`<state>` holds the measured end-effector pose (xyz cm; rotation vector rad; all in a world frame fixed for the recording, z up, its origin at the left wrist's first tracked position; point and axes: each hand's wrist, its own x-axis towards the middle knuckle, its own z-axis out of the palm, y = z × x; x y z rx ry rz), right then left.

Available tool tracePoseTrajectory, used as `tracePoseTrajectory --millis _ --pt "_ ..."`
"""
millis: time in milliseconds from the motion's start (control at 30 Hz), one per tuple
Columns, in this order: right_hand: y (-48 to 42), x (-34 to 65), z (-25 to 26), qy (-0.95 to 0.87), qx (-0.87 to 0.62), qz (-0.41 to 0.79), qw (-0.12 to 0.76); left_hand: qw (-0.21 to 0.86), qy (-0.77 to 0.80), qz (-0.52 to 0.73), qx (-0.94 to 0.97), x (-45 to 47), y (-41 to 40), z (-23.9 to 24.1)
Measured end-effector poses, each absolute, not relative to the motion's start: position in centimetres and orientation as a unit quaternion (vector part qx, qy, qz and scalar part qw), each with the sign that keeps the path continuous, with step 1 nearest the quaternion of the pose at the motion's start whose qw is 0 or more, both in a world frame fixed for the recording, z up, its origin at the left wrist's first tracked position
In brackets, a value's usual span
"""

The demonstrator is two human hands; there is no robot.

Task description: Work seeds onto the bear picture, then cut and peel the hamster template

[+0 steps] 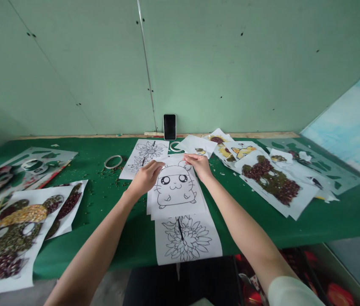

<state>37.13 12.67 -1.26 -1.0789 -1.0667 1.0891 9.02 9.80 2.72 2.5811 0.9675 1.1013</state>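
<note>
Between my hands is a white sheet with a line drawing of a hamster (176, 193), its big eyes and whiskers facing me. My left hand (149, 174) pinches its upper left edge, and my right hand (199, 165) pinches the upper right corner. Other sheets lie beneath it, edges showing at the left. Below, a flower line drawing (188, 238) reaches over the table's front edge, a dark stroke across its middle. Another flower drawing (146, 153) lies behind my left hand, also with a dark stroke on it.
Seed-covered pictures lie at left (14, 233) and right (272, 182) on the green table (103, 229). A tape roll (113, 162) sits among scattered seeds. A phone (170, 127) leans on the wall. Cut-out stencil boards (333, 170) lie at both sides.
</note>
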Motion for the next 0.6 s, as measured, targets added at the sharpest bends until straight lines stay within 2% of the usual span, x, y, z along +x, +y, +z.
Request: tracePoseTrajectory --millis 267,467,600 --pt "12.8 37.7 -1.2 -0.490 -0.507 0.428 0.565 0.084 0.336 0.353 0.869 9.0 9.7 3.1" --pt "12.9 38.7 -0.4 -0.520 -0.544 0.464 0.467 0.080 0.361 0.359 0.857 8.5 10.2 3.0" --pt "12.5 39.5 0.2 -0.570 -0.592 0.413 0.392 0.070 0.373 0.358 0.853 8.3 10.6 2.4"
